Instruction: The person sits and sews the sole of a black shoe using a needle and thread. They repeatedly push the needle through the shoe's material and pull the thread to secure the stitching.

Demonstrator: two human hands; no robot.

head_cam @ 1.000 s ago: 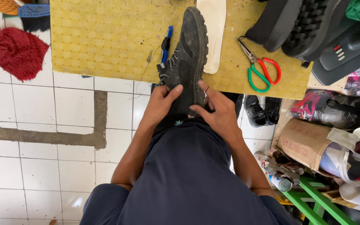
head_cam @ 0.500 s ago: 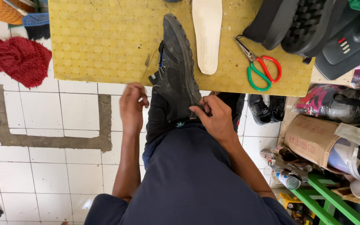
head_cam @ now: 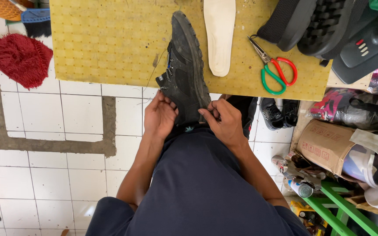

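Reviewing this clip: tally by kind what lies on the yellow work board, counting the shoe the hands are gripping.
Black shoe, gripped by the left hand and right hand: 1
Pale insole: 1
Scissors with red and green handles: 1
Black chunky soles at the board's right corner: 2
Total on the yellow board: 5

- A brown cardboard box (head_cam: 329, 144) lies tilted at the right, below the worktop's edge, its flat face bearing reddish print.
- A small cylindrical can (head_cam: 302, 189) with a white-and-blue label lies on its side just below the box, its metal end showing.
- A crumpled printed bag (head_cam: 335, 109) in pink, black and white sits above the box.
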